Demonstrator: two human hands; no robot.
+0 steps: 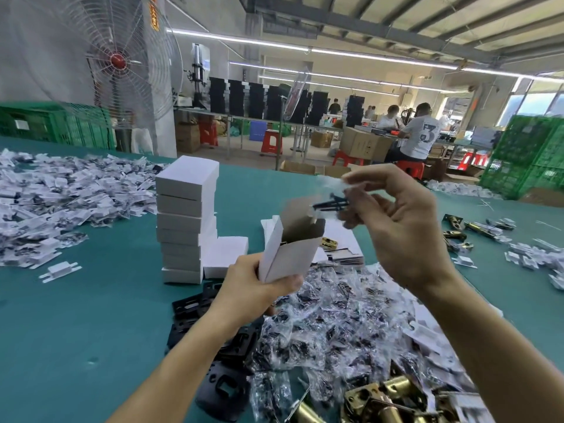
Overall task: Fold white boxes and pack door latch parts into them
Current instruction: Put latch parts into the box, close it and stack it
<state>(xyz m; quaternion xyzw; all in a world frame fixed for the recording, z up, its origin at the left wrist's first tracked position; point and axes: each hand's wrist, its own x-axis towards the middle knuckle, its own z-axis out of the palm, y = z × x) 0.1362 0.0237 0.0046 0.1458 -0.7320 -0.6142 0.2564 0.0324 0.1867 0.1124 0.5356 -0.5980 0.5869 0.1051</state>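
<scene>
Left hand (259, 282) is at lower centre, forearm coming in from the bottom edge, wrist bent up. It grips the white box (290, 254) by its lower end, fingers curled round it; part of the hand is hidden behind the box. The box is upright and tilted slightly, top flap open, brown inside showing. Can't tell if anything is in it.

Right hand (399, 230) is right of centre and higher than the left, forearm entering from the lower right corner. Thumb and forefinger pinch a small clear bag (331, 204) of black screws, just above and right of the box's open mouth, not touching it. The other fingers are loosely curled. The bag is motion-blurred, so the screw count is unreadable.

Centre frame: stack of closed white boxes (186, 218) on the green table (76, 315), with one more box beside its base. Below the hands is a heap of bagged screws (329, 325). Black plates (195, 306) are partly buried under the heap and the left arm. Brass latches (387, 395) at bottom right are cut off by the frame edge. Flat box blanks (341, 236) sit behind the held box, mostly hidden.
</scene>
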